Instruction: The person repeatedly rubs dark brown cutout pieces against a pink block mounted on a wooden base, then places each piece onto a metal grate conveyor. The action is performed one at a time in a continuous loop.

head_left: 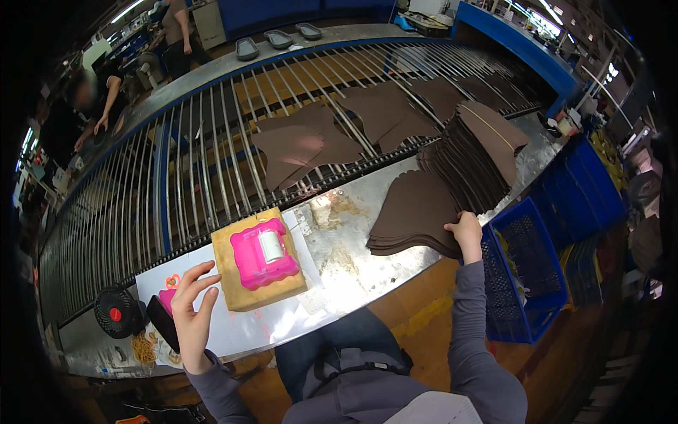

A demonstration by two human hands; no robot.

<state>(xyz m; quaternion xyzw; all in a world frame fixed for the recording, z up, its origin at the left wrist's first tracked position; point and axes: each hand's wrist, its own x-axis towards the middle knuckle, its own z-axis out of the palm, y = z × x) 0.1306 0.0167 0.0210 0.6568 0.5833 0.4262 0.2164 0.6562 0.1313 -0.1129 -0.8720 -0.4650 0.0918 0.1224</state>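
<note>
In the head view, my right hand (468, 237) sits at three o'clock, fingers curled at the right edge of the low brown stack (413, 212); whether they pinch a sheet, I can't tell from here. A taller brown pile (462, 169) stands at two o'clock. More brown pieces (300, 145) lie on the slatted rack (162, 187), between eleven and one. My left hand (194, 311), at eight o'clock, is loosely spread and empty, beside the yellow block (232, 293) bearing a pink holder (248, 265). I'd judge the step as picking up from the stack; next calls for separating the top sheet cleanly.
</note>
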